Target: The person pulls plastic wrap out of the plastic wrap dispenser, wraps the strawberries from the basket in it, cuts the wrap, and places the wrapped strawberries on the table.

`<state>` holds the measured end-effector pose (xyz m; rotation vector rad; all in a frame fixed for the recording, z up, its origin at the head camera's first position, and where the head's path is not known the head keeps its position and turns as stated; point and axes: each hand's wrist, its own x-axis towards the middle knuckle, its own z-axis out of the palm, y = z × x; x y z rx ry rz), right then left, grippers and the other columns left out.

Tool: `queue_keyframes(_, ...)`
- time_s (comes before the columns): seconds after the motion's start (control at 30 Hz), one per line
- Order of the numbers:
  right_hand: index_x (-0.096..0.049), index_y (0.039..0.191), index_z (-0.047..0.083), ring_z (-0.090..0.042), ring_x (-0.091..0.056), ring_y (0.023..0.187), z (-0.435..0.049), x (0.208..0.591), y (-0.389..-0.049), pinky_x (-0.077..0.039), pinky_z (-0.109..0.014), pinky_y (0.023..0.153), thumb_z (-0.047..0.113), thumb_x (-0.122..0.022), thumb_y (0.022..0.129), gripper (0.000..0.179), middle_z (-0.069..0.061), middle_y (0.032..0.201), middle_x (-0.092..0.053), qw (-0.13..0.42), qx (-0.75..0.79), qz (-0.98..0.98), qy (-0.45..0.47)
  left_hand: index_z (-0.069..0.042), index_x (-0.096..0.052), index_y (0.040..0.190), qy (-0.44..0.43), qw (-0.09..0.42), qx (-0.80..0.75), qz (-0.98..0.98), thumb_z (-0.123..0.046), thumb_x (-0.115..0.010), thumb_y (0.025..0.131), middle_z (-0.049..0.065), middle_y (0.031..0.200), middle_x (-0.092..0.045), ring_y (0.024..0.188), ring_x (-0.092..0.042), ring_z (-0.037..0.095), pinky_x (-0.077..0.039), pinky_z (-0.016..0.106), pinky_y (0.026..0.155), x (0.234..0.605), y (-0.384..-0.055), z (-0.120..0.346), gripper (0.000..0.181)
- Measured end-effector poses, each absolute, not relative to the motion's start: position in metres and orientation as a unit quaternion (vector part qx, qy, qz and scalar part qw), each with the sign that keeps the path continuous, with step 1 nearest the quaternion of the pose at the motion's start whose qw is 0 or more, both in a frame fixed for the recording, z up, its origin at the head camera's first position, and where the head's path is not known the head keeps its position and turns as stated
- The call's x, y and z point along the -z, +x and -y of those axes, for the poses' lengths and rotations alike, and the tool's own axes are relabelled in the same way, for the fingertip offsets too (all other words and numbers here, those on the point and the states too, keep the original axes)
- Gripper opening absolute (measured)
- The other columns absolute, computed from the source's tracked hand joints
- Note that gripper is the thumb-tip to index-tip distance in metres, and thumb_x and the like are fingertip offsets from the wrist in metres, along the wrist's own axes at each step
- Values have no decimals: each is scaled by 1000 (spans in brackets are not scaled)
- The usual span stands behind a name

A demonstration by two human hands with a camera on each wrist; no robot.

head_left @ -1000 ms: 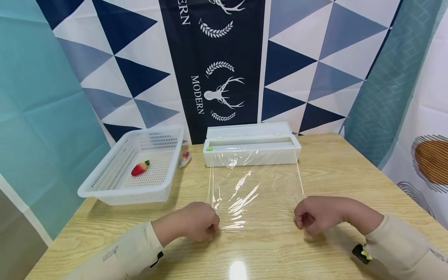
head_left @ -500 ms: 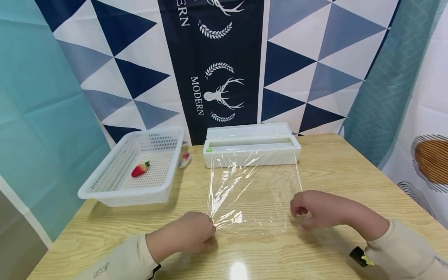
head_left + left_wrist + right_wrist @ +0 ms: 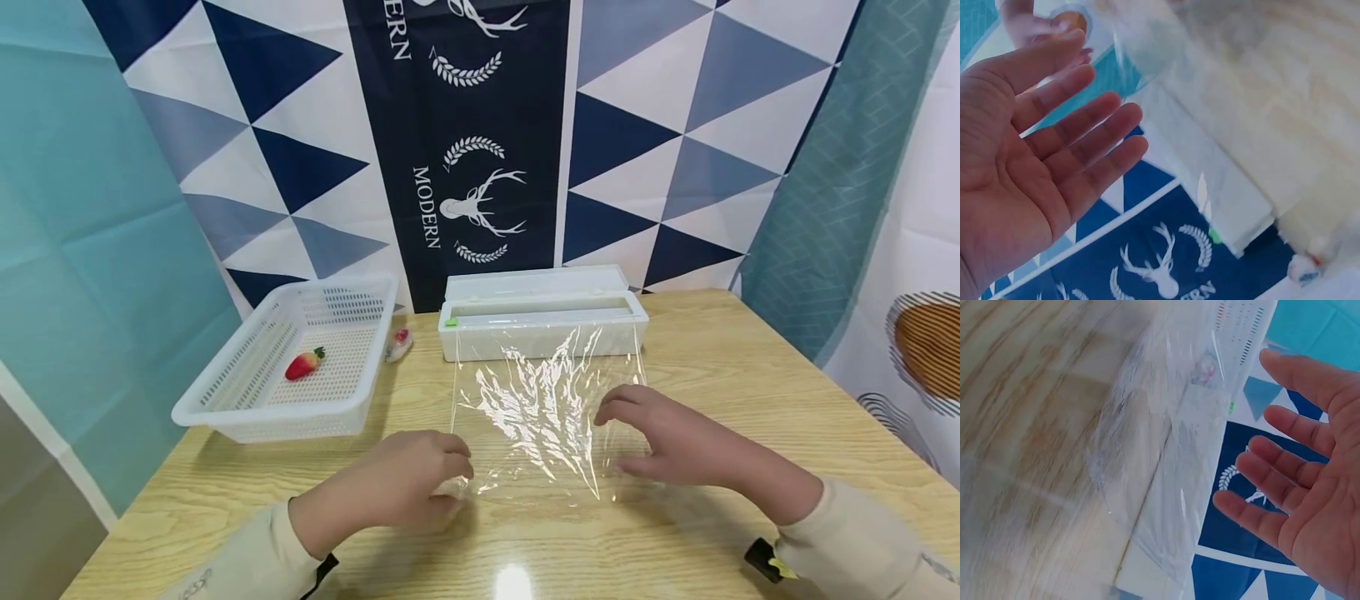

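Note:
A sheet of clear cling film [image 3: 536, 417] stretches over the table from a white cling film dispenser [image 3: 543, 337] toward the person. Its near part is wrinkled and shiny. My left hand [image 3: 408, 479] is at the film's left near corner, fingers loosely spread. Over the right side of the film is my right hand [image 3: 656, 437], thumb and fingers apart. In the left wrist view the left palm [image 3: 1041, 156] holds nothing, and the fingers of the right hand [image 3: 1297, 469] are likewise spread with nothing between them in the right wrist view.
A white plastic basket [image 3: 352, 412] with one strawberry [image 3: 303, 364] in it stands at the left. Between basket and dispenser lies a small film-wrapped strawberry [image 3: 399, 343]. The dispenser's lid [image 3: 536, 283] is raised against the patterned cloth behind the wooden table [image 3: 600, 558].
Both hands have let go of the film's near corners and opened. The right hand has moved inward and away from the person. The film has slackened and crumpled.

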<state>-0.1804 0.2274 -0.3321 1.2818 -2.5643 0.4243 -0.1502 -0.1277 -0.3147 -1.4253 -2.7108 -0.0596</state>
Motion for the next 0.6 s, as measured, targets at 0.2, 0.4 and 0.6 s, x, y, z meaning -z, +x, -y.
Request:
queue_keyframes(0.2,-60,116,10,-24,-54,111,-225,334,-180,-50,-44,87,20,-82,77,46,-4,122,-54,101,-156,884,430,-10,-68,113,-469,40,66,880,-22,-83,78,12,129,-58,117,-57,27,-46,40,99,295,-164,140,40)
queue_keyframes(0.4,-60,115,11,-24,-54,111,-223,336,-180,-50,-44,88,20,-83,77,46,-4,122,-54,92,-161,884,429,-9,-66,119,-425,38,112,897,-20,-85,76,13,136,-53,125,-50,31,-43,44,102,274,-181,154,48)
queue_keyframes(0.6,-60,115,11,-24,-55,111,-220,339,-179,-50,-44,89,21,-83,77,46,-5,122,-54,85,-164,880,437,-10,-67,121,-355,45,123,926,-20,-86,74,13,139,-50,129,-46,34,-42,48,103,259,-199,169,51)
